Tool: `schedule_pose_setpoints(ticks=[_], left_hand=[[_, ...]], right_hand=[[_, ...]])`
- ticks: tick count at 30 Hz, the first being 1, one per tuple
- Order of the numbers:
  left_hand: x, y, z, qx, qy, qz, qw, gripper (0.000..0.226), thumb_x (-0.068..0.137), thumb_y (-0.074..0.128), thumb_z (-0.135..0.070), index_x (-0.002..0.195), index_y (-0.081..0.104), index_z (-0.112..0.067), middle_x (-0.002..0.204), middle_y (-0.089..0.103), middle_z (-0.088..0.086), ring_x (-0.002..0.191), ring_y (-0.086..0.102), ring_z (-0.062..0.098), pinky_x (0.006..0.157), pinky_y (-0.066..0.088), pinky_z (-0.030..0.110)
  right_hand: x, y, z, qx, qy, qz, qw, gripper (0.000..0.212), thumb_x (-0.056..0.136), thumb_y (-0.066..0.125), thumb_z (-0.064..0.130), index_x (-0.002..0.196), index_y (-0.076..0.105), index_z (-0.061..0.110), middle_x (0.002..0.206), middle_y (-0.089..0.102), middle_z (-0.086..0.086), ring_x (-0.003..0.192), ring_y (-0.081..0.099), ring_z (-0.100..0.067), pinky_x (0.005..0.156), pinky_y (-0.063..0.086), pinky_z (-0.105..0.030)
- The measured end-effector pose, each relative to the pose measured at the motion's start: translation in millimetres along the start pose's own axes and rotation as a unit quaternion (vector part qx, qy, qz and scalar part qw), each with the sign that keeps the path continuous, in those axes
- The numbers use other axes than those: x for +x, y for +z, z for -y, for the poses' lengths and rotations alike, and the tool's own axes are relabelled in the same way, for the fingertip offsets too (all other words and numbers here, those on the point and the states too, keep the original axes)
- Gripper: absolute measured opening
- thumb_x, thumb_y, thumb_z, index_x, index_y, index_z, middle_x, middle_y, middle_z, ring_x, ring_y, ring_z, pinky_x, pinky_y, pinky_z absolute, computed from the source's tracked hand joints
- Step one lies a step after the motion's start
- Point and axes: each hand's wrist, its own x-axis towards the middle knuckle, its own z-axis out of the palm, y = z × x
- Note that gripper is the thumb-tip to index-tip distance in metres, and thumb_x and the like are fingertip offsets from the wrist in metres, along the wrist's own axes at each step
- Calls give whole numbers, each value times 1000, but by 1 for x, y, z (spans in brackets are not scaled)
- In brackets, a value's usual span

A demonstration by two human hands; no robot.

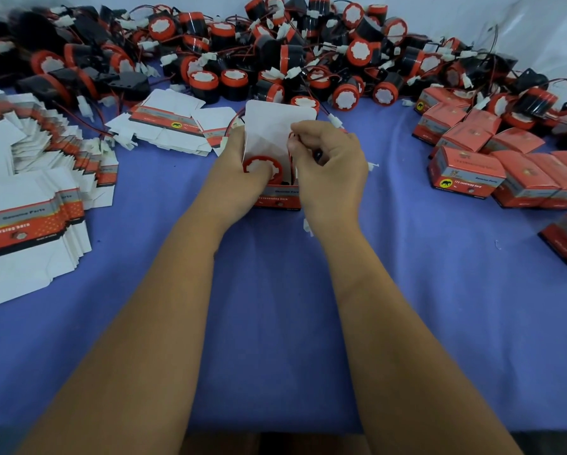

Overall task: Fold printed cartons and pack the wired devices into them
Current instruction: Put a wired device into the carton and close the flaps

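Head cam, center frame: left hand [239, 165] grips the open carton [277, 195] w/ a red-capped device [262, 165] sitting inside. Right hand [328, 156] pinches its wire [291, 149] by the raised white flap [275, 126]. Flat cartons [29, 198] left, packed boxes [466, 172] right.

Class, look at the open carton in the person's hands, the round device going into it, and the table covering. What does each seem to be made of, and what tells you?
Open carton: thin printed cardboard, white inside; its lid flap stands up flat with creased folds.
Round device: probably moulded plastic, red rim, black body, slightly glossy.
Table covering: likely matte blue-violet cloth; it shows no shine.
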Motion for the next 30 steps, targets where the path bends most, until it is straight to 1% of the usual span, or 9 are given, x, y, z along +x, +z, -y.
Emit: schedule_pose_setpoints(ticks=[6, 9, 13, 17, 21, 23, 25, 27, 30], left_hand=[[-1, 2, 0, -19, 10, 2, 1000, 40, 94, 52, -7, 128, 50, -28, 113, 65, -14, 102, 63, -2, 80, 51, 13], [-2, 3, -2, -25, 10, -16, 1000, 43, 93, 52, -7, 128, 49, -32, 110, 63, -20, 97, 61, -7, 76, 50, 9], [-2, 6, -5, -35, 1, -33, 999, 46, 91, 53, -8, 129, 48, -34, 110, 62, -21, 99, 61, -4, 72, 49, 6], [-5, 7, -10, -52, -22, -40, 998, 40, 94, 52, -22, 131, 49, -38, 110, 63, -25, 96, 59, -13, 71, 46, 6], [-6, 6, -13, -119, -42, -11, 992, 35, 103, 40, -37, 133, 55, -30, 121, 68, -10, 109, 64, 5, 90, 53, 27], [-7, 5, -15, -206, -54, 16, 977, 46, 106, 28, -45, 133, 58, -23, 119, 72, 0, 107, 68, 13, 85, 57, 29], [-6, 3, -14, -217, -43, 20, 975, 52, 109, 21, -41, 130, 61, -16, 113, 74, 4, 103, 71, 15, 76, 56, 23], [-4, -1, -13, -186, -35, 10, 982, 46, 108, 26, -30, 123, 68, -16, 104, 77, 0, 94, 73, 13, 68, 55, 19], [0, -9, -9, -147, -41, 10, 988, 32, 99, 40, -23, 114, 68, -25, 96, 76, -11, 85, 71, 3, 62, 52, 14]], right_hand=[[2, -1, -6, -175, -91, 20, 980, 22, 83, 71, 15, 104, 74, 20, 92, 70, 2, 99, 53, -23, 91, 31, -20], [2, -5, -9, -200, -163, 12, 966, 14, 77, 77, 9, 92, 77, 9, 97, 64, -7, 95, 52, -28, 86, 41, -29], [1, -9, -11, -154, -127, 89, 976, 10, 81, 72, 0, 90, 77, 2, 109, 55, -10, 101, 50, -20, 81, 42, -13], [-2, -9, -4, -109, -126, 121, 979, 21, 83, 63, -8, 95, 75, 3, 103, 63, -6, 100, 57, -16, 85, 47, -17], [-7, -14, 0, 23, 49, 162, 985, 30, 89, 64, 22, 118, 60, 24, 98, 71, 8, 101, 62, -4, 91, 50, -21], [-5, -16, -3, 65, 119, 158, 978, 24, 96, 54, 26, 118, 61, 23, 103, 71, 6, 105, 63, -8, 93, 52, -30], [-2, -16, -4, 18, 105, 163, 981, 21, 100, 49, 19, 118, 60, 20, 99, 68, 15, 104, 61, -2, 87, 50, -19], [-2, -13, -5, -8, 85, 159, 984, 19, 98, 52, 12, 114, 61, 19, 90, 65, 22, 97, 61, 3, 75, 46, -6], [-7, -7, -4, 11, 72, 114, 991, 27, 89, 62, 2, 112, 58, 17, 97, 65, 9, 98, 59, -4, 82, 46, -12]])
